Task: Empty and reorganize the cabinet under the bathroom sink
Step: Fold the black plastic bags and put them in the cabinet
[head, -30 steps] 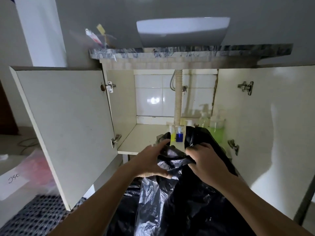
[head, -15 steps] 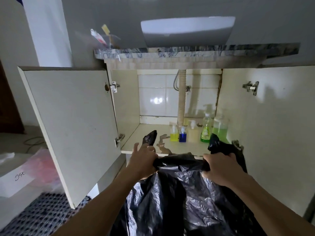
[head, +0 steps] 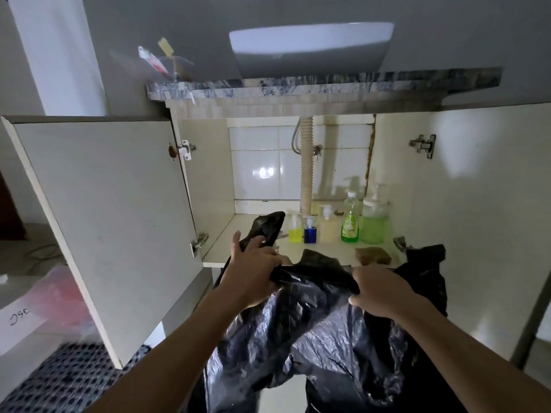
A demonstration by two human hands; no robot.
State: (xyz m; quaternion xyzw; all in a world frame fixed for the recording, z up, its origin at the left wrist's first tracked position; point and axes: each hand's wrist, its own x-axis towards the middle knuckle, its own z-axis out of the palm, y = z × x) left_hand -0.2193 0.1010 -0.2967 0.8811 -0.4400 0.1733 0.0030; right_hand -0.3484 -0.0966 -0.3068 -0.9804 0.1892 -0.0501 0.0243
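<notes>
A black plastic bag hangs in front of the open cabinet under the sink. My left hand grips its rim on the left, with one bag corner sticking up above the fingers. My right hand grips the rim on the right. On the cabinet shelf stand a small yellow bottle, a small blue bottle, a cream pump bottle, a green dish-soap bottle and a large green pump bottle. A brown sponge lies near the shelf's front edge.
Both cabinet doors stand open, the left door and the right door. A ribbed drain pipe runs down from the white basin. A pink bag and a patterned mat lie on the floor at left.
My hands have drawn apart and lower, stretching the bag's rim open. The bag no longer covers the bottles, and the sponge has come into sight.
</notes>
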